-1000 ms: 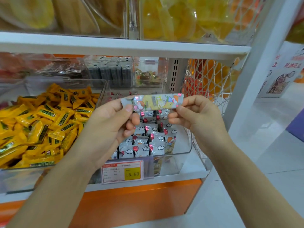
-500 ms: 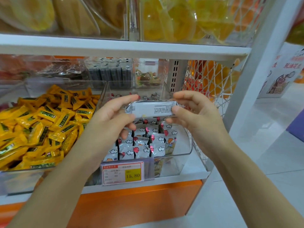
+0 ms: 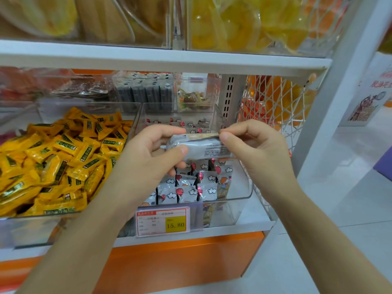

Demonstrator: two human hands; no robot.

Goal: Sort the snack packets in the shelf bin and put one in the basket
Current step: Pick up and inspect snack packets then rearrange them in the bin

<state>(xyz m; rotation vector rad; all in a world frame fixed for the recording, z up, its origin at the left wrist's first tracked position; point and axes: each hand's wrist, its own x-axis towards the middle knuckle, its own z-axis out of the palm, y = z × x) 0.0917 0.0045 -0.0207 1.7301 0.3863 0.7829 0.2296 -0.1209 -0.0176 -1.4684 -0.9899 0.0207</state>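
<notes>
A long silver snack packet (image 3: 199,146) is held level above a clear shelf bin (image 3: 244,194), its printed grey back facing me. My left hand (image 3: 146,160) pinches its left end between thumb and fingers. My right hand (image 3: 254,149) pinches its right end. Inside the bin stand several grey packets (image 3: 186,187) with cloud and balloon prints, packed upright in rows. The right part of the bin floor shows bare plastic. No basket for carrying is in view.
A clear bin of yellow packets (image 3: 57,160) sits to the left. A price tag (image 3: 163,221) reading 15.80 hangs on the bin front. A white wire mesh rack (image 3: 273,107) with orange goods stands right of the shelf. Upper shelf bins hold yellow dried fruit (image 3: 233,22).
The packet has been turned over: its colourful cartoon front faced me a second ago, now its grey printed back does. Both hands kept hold of its ends and dropped slightly.
</notes>
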